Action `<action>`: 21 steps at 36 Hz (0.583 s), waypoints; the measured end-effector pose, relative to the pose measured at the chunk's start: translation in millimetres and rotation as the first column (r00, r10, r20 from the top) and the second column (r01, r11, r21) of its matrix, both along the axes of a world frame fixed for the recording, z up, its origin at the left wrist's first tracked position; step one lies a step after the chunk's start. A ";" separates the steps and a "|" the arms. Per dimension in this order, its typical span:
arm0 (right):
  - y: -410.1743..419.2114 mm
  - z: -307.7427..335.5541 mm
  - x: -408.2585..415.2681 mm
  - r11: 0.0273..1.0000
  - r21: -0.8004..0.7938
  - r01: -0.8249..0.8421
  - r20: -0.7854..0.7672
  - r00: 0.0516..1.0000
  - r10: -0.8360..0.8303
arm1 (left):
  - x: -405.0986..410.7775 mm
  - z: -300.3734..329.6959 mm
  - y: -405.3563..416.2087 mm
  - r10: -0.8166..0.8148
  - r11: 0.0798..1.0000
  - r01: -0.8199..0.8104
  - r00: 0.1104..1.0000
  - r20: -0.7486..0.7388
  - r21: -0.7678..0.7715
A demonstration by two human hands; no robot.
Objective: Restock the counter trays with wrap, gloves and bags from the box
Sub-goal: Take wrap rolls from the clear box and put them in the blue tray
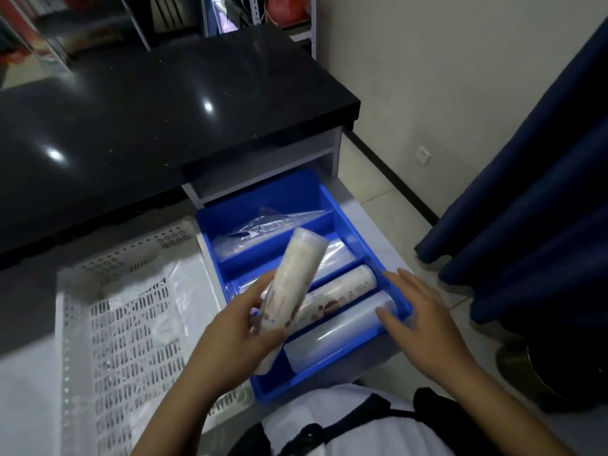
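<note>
A blue divided tray [348, 222] sits on the lower white counter under the black top. My left hand [237, 334] grips a white printed roll of wrap [294, 274], tilted up over the tray's middle slots. Another printed roll [342, 291] lies in one slot, and a clear roll [345, 330] fills the nearest slot. Clear plastic bags [263, 228] lie in the far compartment. My right hand [418, 314] is spread with straight fingers at the tray's right rim, touching the end of the clear roll.
A white perforated basket [79, 340] holding thin plastic bags stands left of the blue tray. The black countertop [164, 103] overhangs behind. A dark blue curtain [533, 199] hangs at the right, with tiled floor and a dark round base [526, 366] below.
</note>
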State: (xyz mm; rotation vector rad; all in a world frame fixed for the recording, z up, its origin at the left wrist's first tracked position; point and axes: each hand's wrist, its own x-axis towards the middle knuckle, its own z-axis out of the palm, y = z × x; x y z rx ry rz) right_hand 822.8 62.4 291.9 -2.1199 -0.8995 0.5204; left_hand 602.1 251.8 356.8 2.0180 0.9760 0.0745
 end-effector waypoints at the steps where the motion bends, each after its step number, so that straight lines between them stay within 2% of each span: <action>1: -5.5 -1.1 -4.7 1.000 -0.022 -0.002 0.002 1.000 0.002 | 8.2 -2.0 -1.6 -0.061 0.993 0.070 0.994 -0.093 0.096; 3: -11.9 -3.1 -10.7 0.997 -0.064 -0.052 0.050 0.997 0.055 | 24.6 -9.0 -5.8 -0.123 0.942 0.194 0.958 -0.257 0.273; 6: -13.7 -5.5 -14.1 0.977 -0.153 -0.149 0.092 0.982 0.164 | 47.7 -23.6 -14.2 -0.155 0.868 0.291 0.929 -0.337 0.402; 9: -14.2 -10.8 -18.6 0.953 -0.243 -0.183 0.085 0.974 0.208 | 67.8 -35.1 -22.0 -0.183 0.837 0.348 0.906 -0.383 0.423; 13: -21.9 -15.4 -22.8 0.948 -0.247 -0.200 0.046 0.975 0.218 | 81.7 -42.5 -31.4 -0.190 0.789 0.379 0.899 -0.396 0.483; 16: -29.4 -16.4 -20.4 0.956 -0.225 -0.190 0.021 0.980 0.200 | 78.5 -46.3 -34.8 -0.187 0.797 0.361 0.910 -0.369 0.485; 21: -34.8 -20.4 -18.8 0.930 -0.249 -0.271 0.091 0.949 0.301 | 71.5 -51.3 -45.2 -0.202 0.813 0.351 0.918 -0.341 0.465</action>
